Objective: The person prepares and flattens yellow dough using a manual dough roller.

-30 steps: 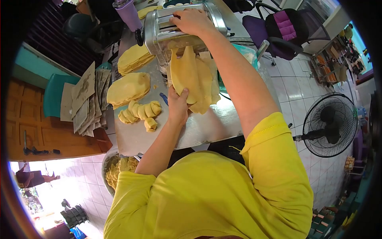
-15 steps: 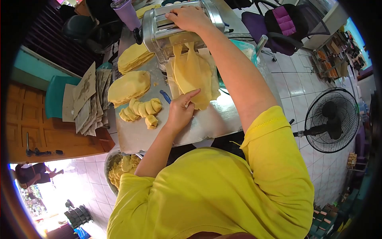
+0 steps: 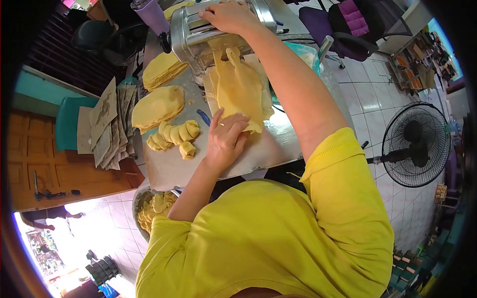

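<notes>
A thin yellow dough sheet (image 3: pixel 241 92) hangs out of a metal dough roller machine (image 3: pixel 198 37) and lies over layered sheets on the table. My left hand (image 3: pixel 226 144) is at the near end of this sheet, fingers apart and laid on its surface. On top of the machine rests my right hand (image 3: pixel 231 17), its fingers stretched across the metal; their tips partly blend with the slats. To the left are two stacks of flat dough sheets (image 3: pixel 159 107), one behind the other. Nearer me sit thick dough pieces (image 3: pixel 179 131) in a row, and a blue-handled tool (image 3: pixel 203 117) lies close to my left hand.
A teal container (image 3: pixel 303 54) stands right of the machine, and a purple tumbler (image 3: pixel 151 17) to its left. A bowl of dough (image 3: pixel 151 208) sits below the table's left corner. Cardboard sheets (image 3: pixel 114 124) lean on a green chair; a fan (image 3: pixel 415 144) stands right.
My left hand has gone from pointing at the dough sheet to lying on its near end with fingers spread. More sheet has come out of the machine. My right hand stays on top.
</notes>
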`<state>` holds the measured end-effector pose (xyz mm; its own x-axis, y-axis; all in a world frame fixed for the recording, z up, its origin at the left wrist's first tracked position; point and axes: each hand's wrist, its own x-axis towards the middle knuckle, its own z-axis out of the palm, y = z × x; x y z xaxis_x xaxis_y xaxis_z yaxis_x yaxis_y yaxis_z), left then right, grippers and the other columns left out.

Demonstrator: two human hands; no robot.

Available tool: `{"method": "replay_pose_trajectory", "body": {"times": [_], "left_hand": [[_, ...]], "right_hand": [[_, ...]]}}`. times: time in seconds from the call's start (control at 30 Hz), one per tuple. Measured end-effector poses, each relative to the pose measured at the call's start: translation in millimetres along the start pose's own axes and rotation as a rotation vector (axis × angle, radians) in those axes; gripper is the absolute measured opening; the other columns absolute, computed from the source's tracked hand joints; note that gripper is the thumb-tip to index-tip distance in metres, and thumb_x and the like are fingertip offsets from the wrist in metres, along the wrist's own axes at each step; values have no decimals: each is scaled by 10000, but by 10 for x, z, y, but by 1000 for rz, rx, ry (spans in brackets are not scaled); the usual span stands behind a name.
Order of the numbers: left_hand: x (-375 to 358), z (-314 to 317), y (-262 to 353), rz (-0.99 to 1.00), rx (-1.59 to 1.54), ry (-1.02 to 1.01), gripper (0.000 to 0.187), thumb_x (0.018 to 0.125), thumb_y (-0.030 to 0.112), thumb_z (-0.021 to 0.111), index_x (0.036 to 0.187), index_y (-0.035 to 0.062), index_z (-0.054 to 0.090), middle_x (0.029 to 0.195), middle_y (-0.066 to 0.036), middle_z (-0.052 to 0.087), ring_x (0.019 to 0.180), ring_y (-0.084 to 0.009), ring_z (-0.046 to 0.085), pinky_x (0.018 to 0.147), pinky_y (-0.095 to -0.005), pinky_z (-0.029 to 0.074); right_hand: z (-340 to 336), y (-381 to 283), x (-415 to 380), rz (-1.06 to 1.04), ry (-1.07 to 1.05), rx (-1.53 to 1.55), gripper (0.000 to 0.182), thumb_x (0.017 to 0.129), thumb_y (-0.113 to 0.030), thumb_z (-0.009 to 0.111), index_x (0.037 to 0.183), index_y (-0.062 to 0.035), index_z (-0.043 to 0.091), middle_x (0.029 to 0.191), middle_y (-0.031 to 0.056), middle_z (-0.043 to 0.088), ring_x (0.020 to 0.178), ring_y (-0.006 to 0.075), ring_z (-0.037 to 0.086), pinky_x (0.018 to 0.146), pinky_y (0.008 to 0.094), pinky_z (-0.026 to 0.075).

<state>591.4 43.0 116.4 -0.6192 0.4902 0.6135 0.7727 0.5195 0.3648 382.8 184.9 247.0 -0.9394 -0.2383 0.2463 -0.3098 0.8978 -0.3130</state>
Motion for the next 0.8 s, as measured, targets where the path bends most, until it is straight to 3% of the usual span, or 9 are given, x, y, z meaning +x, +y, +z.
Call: {"method": "replay_pose_trajectory", "body": {"times": [0.07, 0.17, 0.3, 0.57, 0.67, 0.8], "left_hand": [[-26, 20, 38, -78, -136, -38, 288, 722, 14, 653, 998, 74, 594, 827, -76, 648, 739, -246, 615, 946, -464, 381], [-31, -69, 80, -120, -139, -128, 251, 735, 8, 644, 975, 67, 605, 750, -84, 635, 687, -238, 615, 903, -444, 438], [-66, -101, 83, -117, -148, -168, 209, 727, 43, 627, 930, 68, 586, 751, -108, 631, 712, -270, 616, 880, -425, 459], [-43, -242, 250, -221, -274, -335, 144, 766, 24, 613, 909, 12, 600, 754, -127, 628, 691, -303, 610, 663, -363, 480], [19, -318, 293, -327, -357, -429, 114, 787, 48, 603, 892, 6, 593, 761, -136, 633, 694, -306, 618, 644, -352, 482], [48, -333, 288, -320, -405, -530, 107, 811, 66, 581, 897, 3, 583, 767, -147, 638, 688, -305, 625, 628, -343, 482]], "right_hand": [[4, 14, 0, 9, 9, -15, 460, 934, -383, 335, 1164, -44, 545, 1212, 183, 537, 1134, 367, 483, 990, 494, 315], [9, 33, -4, -36, 11, -37, 461, 935, -380, 329, 1152, -37, 548, 1199, 182, 543, 1123, 366, 488, 985, 494, 319], [-17, 10, -14, -54, -12, -29, 446, 941, -357, 321, 1146, -32, 549, 1211, 174, 536, 1122, 364, 488, 975, 495, 329], [-1, 29, -16, -122, -32, -100, 428, 945, -338, 319, 1145, -39, 552, 1206, 163, 538, 1127, 355, 484, 976, 496, 327], [-34, 15, -37, -46, 3, -10, 419, 943, -331, 325, 1146, -44, 552, 1202, 163, 539, 1124, 356, 485, 973, 498, 328], [3, 41, -20, -78, -14, -32, 430, 937, -343, 331, 1148, -42, 553, 1210, 166, 537, 1133, 350, 483, 980, 498, 320]]}}
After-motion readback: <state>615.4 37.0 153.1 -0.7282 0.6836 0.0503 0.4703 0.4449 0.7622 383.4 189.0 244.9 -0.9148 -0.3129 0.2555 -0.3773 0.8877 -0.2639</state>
